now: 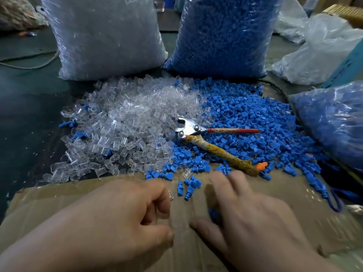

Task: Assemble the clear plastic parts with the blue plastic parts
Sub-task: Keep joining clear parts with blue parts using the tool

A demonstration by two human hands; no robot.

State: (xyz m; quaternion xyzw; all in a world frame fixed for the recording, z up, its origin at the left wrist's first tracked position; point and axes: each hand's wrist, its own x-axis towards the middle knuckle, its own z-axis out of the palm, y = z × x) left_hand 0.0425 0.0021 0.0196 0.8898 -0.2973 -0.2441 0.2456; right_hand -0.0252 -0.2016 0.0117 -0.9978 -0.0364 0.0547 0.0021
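Note:
A heap of clear plastic parts (125, 122) lies left of a heap of blue plastic parts (255, 118) on the table. My left hand (121, 216) is low over the cardboard sheet (49, 201), its fingers curled round a clear part (170, 193) that peeks out at the fingertips. My right hand (253, 218) is blurred beside it, fingers spread toward the blue heap; a blue part (214, 213) shows under its palm, between thumb and fingers. A few loose blue parts (188, 186) lie on the cardboard just ahead of both hands.
Metal pliers (196, 130) with one red and one tape-wrapped handle rest on the heaps. A big bag of clear parts (106, 36) and a big bag of blue parts (225, 36) stand behind. Another blue-filled bag (334, 122) lies right. Crumpled plastic bags (318, 48) lie at the far right.

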